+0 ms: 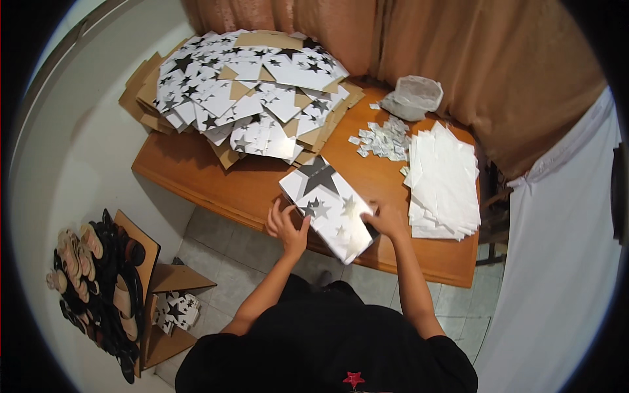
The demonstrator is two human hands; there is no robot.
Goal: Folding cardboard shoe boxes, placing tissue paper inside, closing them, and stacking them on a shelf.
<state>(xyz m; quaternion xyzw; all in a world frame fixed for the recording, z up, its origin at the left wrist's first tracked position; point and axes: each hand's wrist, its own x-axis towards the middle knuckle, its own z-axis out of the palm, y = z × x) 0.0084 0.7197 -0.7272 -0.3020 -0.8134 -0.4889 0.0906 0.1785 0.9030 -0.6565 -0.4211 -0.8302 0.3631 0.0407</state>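
Observation:
A closed white shoebox-shaped carton with black and grey stars lies slanted at the table's front edge, its near end reaching past the edge. My right hand grips its right side, thumb on the top and the other fingers mostly hidden. At the left long side is my left hand, fingers curved and spread apart, with the thumb close against the carton's edge. To the right lies a stack of white tissue paper sheets. Small whitish packets form a loose heap beyond the carton.
Star-printed flat cartons are piled high at the table's back left. A crumpled clear plastic bag stands near the curtain. Below left, several shoes and sandals lie beside cardboard pieces and another star-printed box.

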